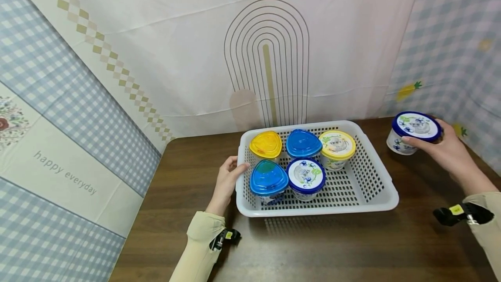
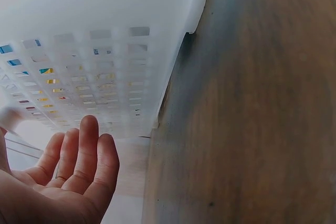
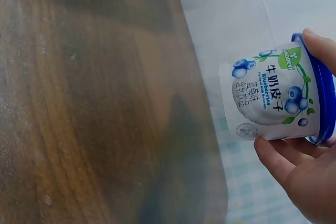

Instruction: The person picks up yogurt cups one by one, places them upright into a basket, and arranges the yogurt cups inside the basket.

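Note:
In the head view my right hand [image 1: 450, 149] grips a tub of blueberry milk drink [image 1: 416, 127] with a dark blue rimmed lid, to the right of the basket. The right wrist view shows the blueberry print on that tub [image 3: 268, 93], thumb and fingers on either side. At the left end of a white plastic basket [image 1: 375, 206], my left hand [image 1: 227, 182] holds the rim, thumb on top. Its fingers [image 2: 89, 150] lie along the slotted outer wall. Inside the basket are a yellow-lidded tub [image 1: 337, 147] and another blue-rimmed blueberry tub [image 1: 306, 177].
Also in the basket sit a container with a yellow rounded-triangular lid [image 1: 266, 145] and two with blue ones, one at the back [image 1: 303, 143], one in front [image 1: 268, 179]. The brown wooden table [image 1: 313, 247] meets patterned cloth [image 1: 195, 55] behind and at both sides.

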{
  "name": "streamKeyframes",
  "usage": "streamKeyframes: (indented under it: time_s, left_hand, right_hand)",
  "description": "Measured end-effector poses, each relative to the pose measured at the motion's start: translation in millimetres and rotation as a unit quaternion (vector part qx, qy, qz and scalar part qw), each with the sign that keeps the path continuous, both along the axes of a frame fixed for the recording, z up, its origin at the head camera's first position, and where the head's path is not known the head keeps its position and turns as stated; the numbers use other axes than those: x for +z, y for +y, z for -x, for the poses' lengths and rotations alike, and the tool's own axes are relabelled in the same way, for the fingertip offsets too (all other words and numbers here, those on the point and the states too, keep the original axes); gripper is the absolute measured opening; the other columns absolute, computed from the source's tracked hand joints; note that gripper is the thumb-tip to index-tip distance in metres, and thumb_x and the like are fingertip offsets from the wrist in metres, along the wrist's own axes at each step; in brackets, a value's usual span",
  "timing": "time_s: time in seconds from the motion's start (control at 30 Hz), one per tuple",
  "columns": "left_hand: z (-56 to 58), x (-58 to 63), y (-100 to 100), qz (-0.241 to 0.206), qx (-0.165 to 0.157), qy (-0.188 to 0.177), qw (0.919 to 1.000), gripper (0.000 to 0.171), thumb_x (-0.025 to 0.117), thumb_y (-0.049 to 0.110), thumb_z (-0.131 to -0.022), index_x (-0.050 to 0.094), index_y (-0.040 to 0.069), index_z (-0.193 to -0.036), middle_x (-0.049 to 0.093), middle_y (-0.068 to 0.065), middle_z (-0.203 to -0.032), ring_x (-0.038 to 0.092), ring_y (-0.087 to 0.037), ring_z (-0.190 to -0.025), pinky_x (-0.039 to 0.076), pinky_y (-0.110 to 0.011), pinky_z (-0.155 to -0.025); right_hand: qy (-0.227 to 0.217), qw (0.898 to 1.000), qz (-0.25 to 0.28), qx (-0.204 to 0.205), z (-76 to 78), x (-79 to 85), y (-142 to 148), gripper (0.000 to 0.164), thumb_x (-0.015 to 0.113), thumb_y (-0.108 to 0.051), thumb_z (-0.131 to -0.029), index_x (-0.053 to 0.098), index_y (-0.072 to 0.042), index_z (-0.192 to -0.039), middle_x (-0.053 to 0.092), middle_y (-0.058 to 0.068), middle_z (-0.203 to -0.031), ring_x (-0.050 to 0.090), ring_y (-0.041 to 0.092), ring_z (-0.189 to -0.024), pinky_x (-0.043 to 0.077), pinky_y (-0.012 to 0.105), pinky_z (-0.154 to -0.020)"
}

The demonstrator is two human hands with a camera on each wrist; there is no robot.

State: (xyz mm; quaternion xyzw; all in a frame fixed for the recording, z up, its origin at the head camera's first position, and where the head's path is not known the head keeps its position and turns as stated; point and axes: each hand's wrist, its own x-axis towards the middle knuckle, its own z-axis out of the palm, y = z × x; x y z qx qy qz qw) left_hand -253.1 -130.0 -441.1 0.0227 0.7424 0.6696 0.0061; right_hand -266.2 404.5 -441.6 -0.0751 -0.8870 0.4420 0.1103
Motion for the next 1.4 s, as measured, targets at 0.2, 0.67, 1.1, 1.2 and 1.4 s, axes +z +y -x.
streamKeyframes:
  time_s: [0.2,0.67,1.1,1.2,1.4]
  left_hand:
    - [0.8,-1.4,-0.5,-0.003,0.002,0.0,1.0,0.034,0.066,0.013,-0.095,0.06,-0.005,-0.123,0.061,-0.01,-0.102,0.066,-0.016,-0.08,0.06,-0.034,-0.075]
    - [1.3,0.3,-0.3,-0.004,0.004,0.005,1.0,0.034,0.066,0.012,-0.094,0.06,-0.007,-0.122,0.062,-0.009,-0.1,0.065,-0.014,-0.078,0.059,-0.03,-0.073]
    - [23.5,-35.6,-5.9,-0.003,0.021,0.003,0.9998,0.038,0.071,0.023,-0.093,0.063,0.001,-0.123,0.062,-0.008,-0.103,0.066,-0.017,-0.08,0.06,-0.031,-0.072]
    - [23.4,-35.6,-5.4,-0.005,0.025,0.009,0.9996,0.036,0.071,0.023,-0.092,0.064,0.002,-0.12,0.062,-0.009,-0.101,0.066,-0.018,-0.079,0.06,-0.031,-0.072]
    - [22.7,-35.2,-4.6,-0.004,0.027,0.014,0.9995,0.034,0.072,0.023,-0.091,0.065,0.002,-0.117,0.063,-0.012,-0.101,0.066,-0.02,-0.08,0.06,-0.033,-0.072]
  right_hand:
    - [0.018,1.0,0.0,0.007,-3.4,5.2,-1.1,0.092,0.073,-0.039,-0.092,0.021,-0.003,-0.159,0.041,0.019,-0.143,0.039,0.027,-0.135,0.037,0.011,-0.092]
    - [0.011,1.0,0.018,0.013,-13.1,30.9,-19.5,0.101,0.07,-0.038,-0.095,0.002,-0.004,-0.161,0.015,0.032,-0.161,0.018,0.043,-0.148,0.029,0.014,-0.108]
    - [0.015,0.997,0.052,0.052,-23.0,55.8,-50.6,0.098,0.07,-0.031,-0.096,0.0,-0.018,-0.163,0.015,0.025,-0.163,0.026,0.02,-0.147,0.035,0.001,-0.087]
    - [0.017,0.996,0.066,0.066,-25.8,60.6,-56.9,0.095,0.069,-0.027,-0.097,0.001,-0.019,-0.163,0.019,0.021,-0.162,0.031,0.014,-0.142,0.036,0.002,-0.084]
    - [0.024,0.992,0.075,0.098,-31.6,65.9,-67.3,0.091,0.068,-0.021,-0.097,0.005,-0.024,-0.163,0.027,0.015,-0.153,0.041,0.011,-0.13,0.039,0.002,-0.082]
